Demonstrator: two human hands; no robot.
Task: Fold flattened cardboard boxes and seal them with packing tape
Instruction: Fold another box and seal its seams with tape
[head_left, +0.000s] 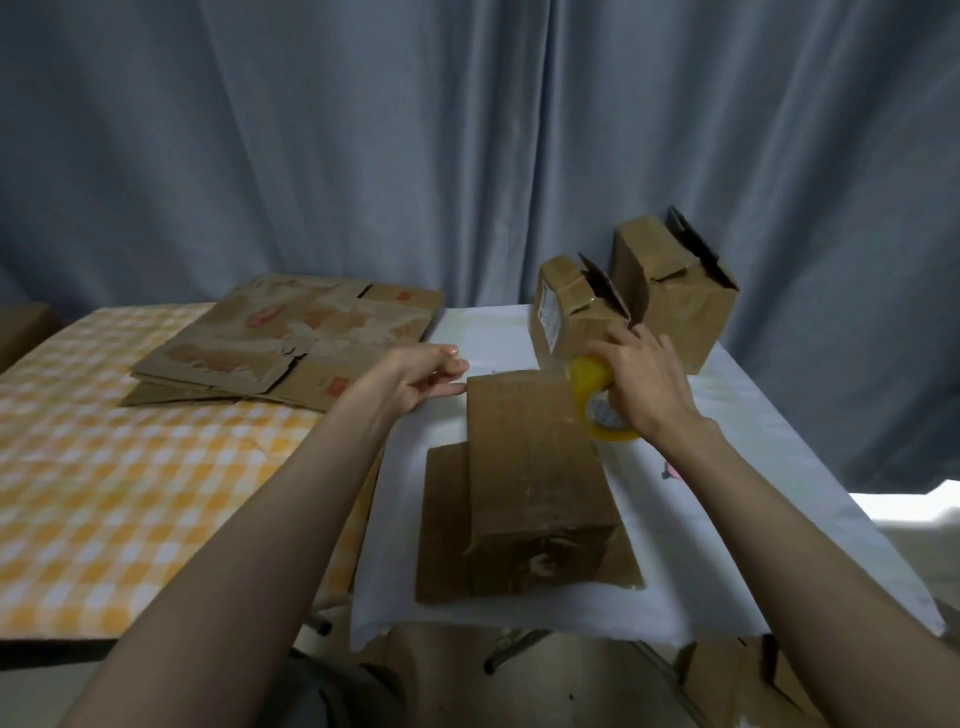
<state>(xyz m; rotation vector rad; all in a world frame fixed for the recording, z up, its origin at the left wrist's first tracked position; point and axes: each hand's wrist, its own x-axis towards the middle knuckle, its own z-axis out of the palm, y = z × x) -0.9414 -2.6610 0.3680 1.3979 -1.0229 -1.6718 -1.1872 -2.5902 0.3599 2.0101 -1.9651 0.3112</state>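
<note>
Near the table's (779, 441) front edge stands one folded box (530, 467). Right hand (647, 387) grips one yellow tape roll (597, 397) at its far corner; left hand (423, 376), fingers loosely extended, hovers beside it. Labels unreadable.

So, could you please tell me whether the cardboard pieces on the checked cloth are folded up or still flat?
Still flat: the cardboard pieces lie stacked flat on the checked cloth.
</note>
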